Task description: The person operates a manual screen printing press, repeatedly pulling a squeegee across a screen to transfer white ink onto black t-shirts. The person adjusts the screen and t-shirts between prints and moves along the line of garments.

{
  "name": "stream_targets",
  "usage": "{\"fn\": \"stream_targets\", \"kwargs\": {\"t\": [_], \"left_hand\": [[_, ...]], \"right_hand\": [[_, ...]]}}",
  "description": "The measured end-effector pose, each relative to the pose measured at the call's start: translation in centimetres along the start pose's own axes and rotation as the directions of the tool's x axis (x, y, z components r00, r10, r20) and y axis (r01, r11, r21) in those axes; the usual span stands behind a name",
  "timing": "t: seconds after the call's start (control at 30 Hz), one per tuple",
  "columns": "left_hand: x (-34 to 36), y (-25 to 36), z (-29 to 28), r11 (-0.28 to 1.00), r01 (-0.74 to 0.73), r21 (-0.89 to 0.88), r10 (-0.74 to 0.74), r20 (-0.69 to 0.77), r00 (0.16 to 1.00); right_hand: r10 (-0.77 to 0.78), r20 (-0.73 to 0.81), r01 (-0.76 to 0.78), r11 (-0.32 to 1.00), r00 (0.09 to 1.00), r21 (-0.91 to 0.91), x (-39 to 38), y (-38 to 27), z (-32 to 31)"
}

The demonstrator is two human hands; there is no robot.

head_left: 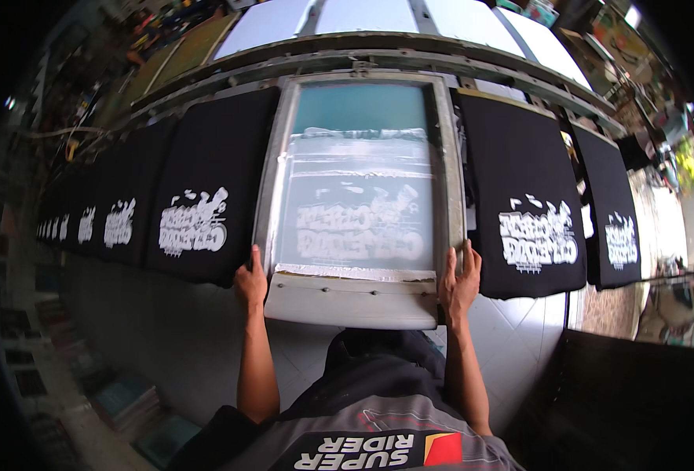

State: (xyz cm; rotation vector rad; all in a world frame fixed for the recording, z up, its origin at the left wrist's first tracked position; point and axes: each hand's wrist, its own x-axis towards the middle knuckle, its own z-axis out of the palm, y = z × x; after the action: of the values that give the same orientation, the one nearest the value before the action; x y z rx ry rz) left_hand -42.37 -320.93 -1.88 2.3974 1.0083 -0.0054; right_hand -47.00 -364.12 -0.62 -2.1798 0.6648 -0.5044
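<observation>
A silk-screen frame (pixel 454 188) lies in front of me, its pale metal sides running away from my body. White ink (pixel 363 149) streaks its blue-green mesh (pixel 359 102), and a white lettered design shows faintly in the lower part. Across its near end is a pale board with several screws (pixel 355 300), its upper edge smeared with white. My left hand (pixel 251 279) is closed on the frame's near left side. Along the near right side, my right hand (pixel 461 281) grips the frame with its fingers pointing away. What lies under the screen is mostly hidden.
Black fabric pieces with white prints stand in a row, one left (pixel 206 157) and others right (pixel 520 165). A metal rail (pixel 488 67) crosses behind the screen, with white panels (pixel 367 17) beyond. Stacked flat items (pixel 123 400) sit on the floor at lower left.
</observation>
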Motion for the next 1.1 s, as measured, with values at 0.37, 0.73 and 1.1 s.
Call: {"fn": "stream_targets", "kwargs": {"t": [0.37,0.73,1.1], "left_hand": [[0.7,-1.2,1.4,0.999,-0.038,-0.039,0.035,-0.08,0.996],[-0.2,0.0,0.9,0.998,-0.039,-0.04,0.036,-0.07,0.997],[-1.1,1.0,0.3,1.0,-0.012,0.004,0.013,-0.061,0.998]], "right_hand": [[-0.035,0.067,0.036,0.999,0.997,-0.013,0.3,0.6,-0.2],[-0.048,0.043,0.048,0.999,0.998,0.006,0.5,2.2,0.1],[-0.077,0.011,0.077,0.997,0.997,0.002,0.7,3.6,0.5]]}}
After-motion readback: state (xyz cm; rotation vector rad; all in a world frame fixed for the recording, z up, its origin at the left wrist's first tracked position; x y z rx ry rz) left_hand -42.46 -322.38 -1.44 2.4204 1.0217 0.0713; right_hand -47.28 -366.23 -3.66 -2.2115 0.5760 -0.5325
